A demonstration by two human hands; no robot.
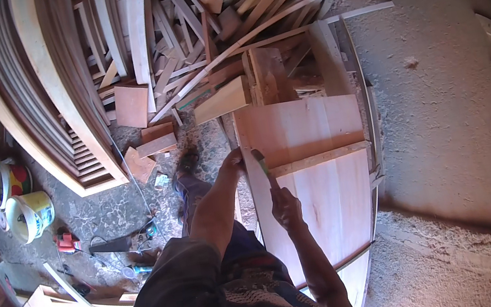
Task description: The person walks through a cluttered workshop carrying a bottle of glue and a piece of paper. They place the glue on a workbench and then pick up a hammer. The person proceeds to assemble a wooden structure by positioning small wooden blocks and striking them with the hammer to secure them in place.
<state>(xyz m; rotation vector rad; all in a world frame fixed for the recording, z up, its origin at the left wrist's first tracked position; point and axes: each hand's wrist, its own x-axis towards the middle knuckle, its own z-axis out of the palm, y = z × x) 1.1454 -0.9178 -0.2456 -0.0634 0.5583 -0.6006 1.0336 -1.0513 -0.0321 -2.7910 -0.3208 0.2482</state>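
A large pale wooden panel lies in front of me, with narrow wooden strips across it. My right hand is closed around the handle of a hammer, held over the panel near its left edge. The hammer's head end is beside the end of a crosswise strip. At the panel's left edge is my left hand, its fingers curled together close to the hammer head. Whatever those fingers pinch is too small or hidden to make out.
Wood offcuts pile up beyond the panel. Curved wooden frames lean at the far left. Buckets, a handsaw and a red tool stand or lie on the left floor. A rough wall rises at right.
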